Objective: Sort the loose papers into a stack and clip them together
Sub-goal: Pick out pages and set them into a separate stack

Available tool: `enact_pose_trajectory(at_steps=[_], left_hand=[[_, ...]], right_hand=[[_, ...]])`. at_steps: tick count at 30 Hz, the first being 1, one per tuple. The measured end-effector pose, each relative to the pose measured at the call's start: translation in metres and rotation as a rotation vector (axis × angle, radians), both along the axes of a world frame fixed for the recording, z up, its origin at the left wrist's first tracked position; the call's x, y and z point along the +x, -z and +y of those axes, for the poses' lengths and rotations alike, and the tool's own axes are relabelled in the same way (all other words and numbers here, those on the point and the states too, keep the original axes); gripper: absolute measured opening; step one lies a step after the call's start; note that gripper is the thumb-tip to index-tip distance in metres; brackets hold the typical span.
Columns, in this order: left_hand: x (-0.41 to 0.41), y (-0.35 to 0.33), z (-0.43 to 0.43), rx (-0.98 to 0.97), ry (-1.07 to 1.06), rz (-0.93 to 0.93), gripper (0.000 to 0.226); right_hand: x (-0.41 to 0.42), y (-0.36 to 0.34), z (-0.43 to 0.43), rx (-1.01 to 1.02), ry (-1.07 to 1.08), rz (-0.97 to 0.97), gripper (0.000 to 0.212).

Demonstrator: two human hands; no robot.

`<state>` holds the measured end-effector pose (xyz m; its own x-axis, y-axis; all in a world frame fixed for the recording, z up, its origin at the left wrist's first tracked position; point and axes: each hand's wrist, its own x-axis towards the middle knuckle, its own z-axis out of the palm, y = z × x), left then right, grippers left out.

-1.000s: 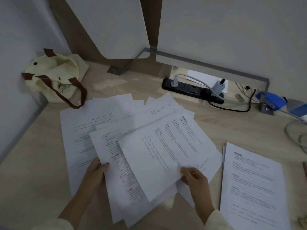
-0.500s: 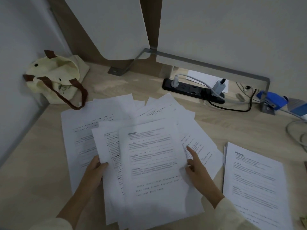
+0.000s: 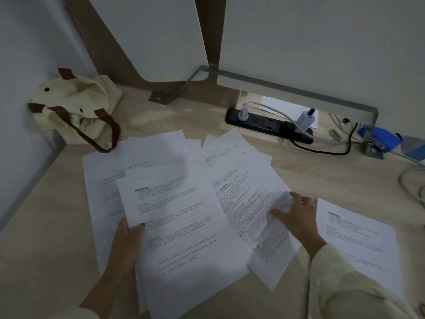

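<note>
Several loose printed sheets [image 3: 161, 162] lie fanned out over the middle of the wooden desk. My left hand [image 3: 127, 240] pinches the left edge of the top sheet [image 3: 184, 231], thumb on top. My right hand [image 3: 296, 215] grips the right edge of a tilted sheet [image 3: 248, 199], and the paper crumples under my fingers. A separate neat stack of papers [image 3: 358, 240] lies flat to the right, partly under my right sleeve. No clip is visible.
A cream tote bag with brown handles [image 3: 73, 111] sits in the back left corner by the wall. A black power strip with plugs and cables [image 3: 266, 124] runs along the back. A blue object [image 3: 379, 140] and more cables lie at the far right.
The top sheet has slid left and my left hand now pinches its edge. My right hand moved right and up and closed on the edge of the tilted sheet.
</note>
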<state>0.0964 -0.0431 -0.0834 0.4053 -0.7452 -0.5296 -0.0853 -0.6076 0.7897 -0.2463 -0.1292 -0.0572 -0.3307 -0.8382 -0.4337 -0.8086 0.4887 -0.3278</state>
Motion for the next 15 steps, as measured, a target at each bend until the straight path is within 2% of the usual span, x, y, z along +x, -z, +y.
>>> enact_pose_trajectory(at_steps=[3,6,8,12,15], left_hand=[[0.009,0.003,0.001,0.026,-0.013,-0.039,0.041],[0.011,0.002,0.0,0.036,-0.011,-0.048,0.041],[0.01,0.001,-0.001,0.04,-0.026,-0.041,0.041],[0.004,-0.002,0.002,-0.015,-0.023,-0.039,0.04],[-0.001,-0.008,0.007,-0.047,-0.027,-0.024,0.038]], right_hand=[[-0.004,0.003,-0.003,0.033,-0.087,0.074,0.08],[0.0,0.003,-0.005,0.086,-0.071,0.045,0.072],[0.001,0.003,-0.004,0.117,-0.04,-0.013,0.06],[0.003,0.007,0.007,0.037,-0.026,-0.09,0.016],[-0.002,0.007,0.014,-0.141,0.103,-0.184,0.01]])
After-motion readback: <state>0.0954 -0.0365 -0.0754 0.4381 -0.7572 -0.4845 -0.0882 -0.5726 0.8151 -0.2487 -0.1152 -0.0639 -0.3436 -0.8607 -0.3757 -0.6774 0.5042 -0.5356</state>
